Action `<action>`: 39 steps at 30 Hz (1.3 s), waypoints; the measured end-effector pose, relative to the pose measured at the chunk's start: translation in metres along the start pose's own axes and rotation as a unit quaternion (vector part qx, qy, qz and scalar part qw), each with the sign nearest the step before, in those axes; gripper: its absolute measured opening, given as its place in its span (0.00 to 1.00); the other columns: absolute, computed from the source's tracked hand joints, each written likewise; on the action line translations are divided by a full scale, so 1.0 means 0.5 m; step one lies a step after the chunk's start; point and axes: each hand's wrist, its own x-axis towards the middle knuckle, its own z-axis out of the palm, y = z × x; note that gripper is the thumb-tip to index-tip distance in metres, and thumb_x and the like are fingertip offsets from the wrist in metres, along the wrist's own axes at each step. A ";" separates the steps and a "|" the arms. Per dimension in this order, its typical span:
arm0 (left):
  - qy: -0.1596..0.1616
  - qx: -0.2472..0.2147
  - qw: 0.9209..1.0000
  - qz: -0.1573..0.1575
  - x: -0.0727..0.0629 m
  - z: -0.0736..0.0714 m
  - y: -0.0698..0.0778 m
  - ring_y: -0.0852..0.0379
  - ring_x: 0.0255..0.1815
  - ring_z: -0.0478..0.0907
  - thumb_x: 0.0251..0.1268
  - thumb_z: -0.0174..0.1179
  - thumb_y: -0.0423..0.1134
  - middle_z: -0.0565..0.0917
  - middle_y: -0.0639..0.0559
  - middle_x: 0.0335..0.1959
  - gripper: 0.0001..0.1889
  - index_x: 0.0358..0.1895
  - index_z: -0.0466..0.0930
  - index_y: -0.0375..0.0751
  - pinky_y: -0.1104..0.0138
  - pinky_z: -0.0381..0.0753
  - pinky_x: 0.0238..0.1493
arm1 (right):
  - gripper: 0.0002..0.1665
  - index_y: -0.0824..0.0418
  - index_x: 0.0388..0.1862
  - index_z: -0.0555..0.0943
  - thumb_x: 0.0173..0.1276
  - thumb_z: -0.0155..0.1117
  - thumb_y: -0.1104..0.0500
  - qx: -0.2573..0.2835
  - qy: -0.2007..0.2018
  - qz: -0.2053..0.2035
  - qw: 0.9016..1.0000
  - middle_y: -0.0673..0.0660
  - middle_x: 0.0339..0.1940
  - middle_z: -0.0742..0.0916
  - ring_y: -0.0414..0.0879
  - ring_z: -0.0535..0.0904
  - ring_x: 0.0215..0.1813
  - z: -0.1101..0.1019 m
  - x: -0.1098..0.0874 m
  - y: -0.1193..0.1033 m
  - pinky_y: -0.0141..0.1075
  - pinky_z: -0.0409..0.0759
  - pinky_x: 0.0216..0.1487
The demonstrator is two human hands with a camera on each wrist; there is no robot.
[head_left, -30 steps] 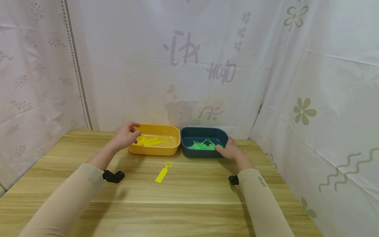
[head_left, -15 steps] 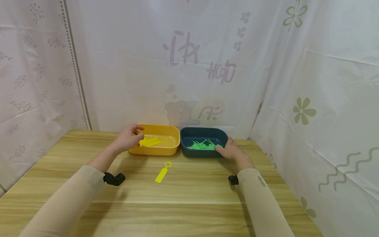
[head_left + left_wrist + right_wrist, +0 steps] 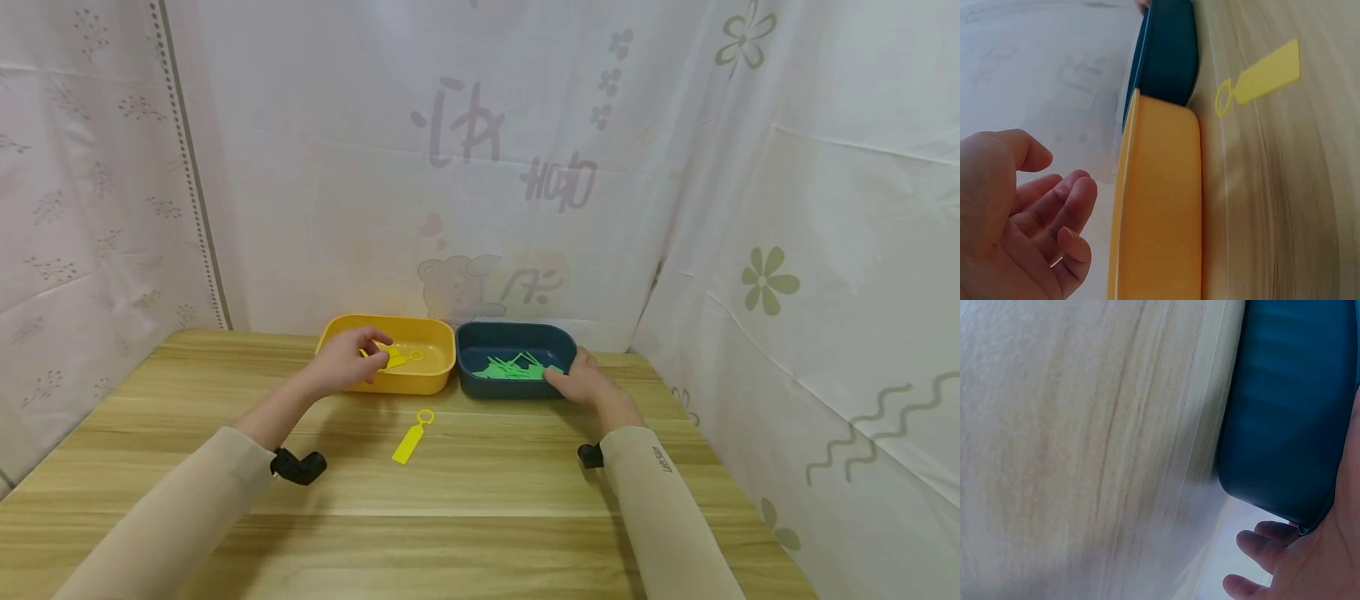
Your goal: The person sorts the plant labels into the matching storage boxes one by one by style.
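My left hand [image 3: 348, 360] hovers over the left part of the yellow-orange box [image 3: 420, 384], fingers loosely bent and nothing between them in the left wrist view. Several yellow tags [image 3: 399, 361] with ring ends lie inside that box, partly hidden behind the hand. My right hand [image 3: 588, 383] holds the right front corner of the dark teal box [image 3: 498, 389], thumb over the rim and fingers along the outside. Inside the teal box is a pile of thin green pieces [image 3: 513, 368]. A single yellow tag [image 3: 408, 442] lies on the table before the boxes.
The two boxes stand side by side at the back of the wooden table [image 3: 450, 542], close to a printed white curtain [image 3: 337, 208]. More curtain hangs along the left and right sides. Each wrist wears a black camera mount [image 3: 300, 467].
My left hand has moved to the right and slightly toward me, from the yellow-orange box's left end to over its tags. The right hand, both boxes and the loose tag have stayed put.
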 end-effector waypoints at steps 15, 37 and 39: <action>-0.067 0.032 0.996 0.048 -0.021 0.043 0.055 0.54 0.31 0.86 0.79 0.64 0.44 0.88 0.45 0.43 0.18 0.65 0.84 0.41 0.62 0.86 0.41 | 0.69 0.73 0.89 0.28 0.81 0.47 0.27 0.002 0.006 0.001 1.000 0.77 0.91 0.41 0.79 0.46 0.90 -0.001 -0.015 -0.007 0.72 0.50 0.86; -0.157 0.055 0.985 0.056 -0.051 0.097 0.068 0.58 0.31 0.81 0.79 0.66 0.44 0.85 0.53 0.36 0.16 0.60 0.86 0.40 0.66 0.83 0.40 | 0.69 0.71 0.89 0.27 0.81 0.47 0.26 0.006 0.008 0.002 1.000 0.77 0.91 0.41 0.79 0.48 0.89 0.003 -0.010 0.000 0.72 0.53 0.86; -0.152 0.072 0.984 0.055 -0.053 0.099 0.066 0.58 0.33 0.80 0.78 0.66 0.45 0.85 0.54 0.36 0.16 0.59 0.86 0.39 0.66 0.81 0.41 | 0.69 0.71 0.89 0.27 0.81 0.47 0.26 0.005 0.007 0.003 1.000 0.77 0.91 0.41 0.79 0.48 0.89 0.002 -0.010 0.001 0.72 0.53 0.86</action>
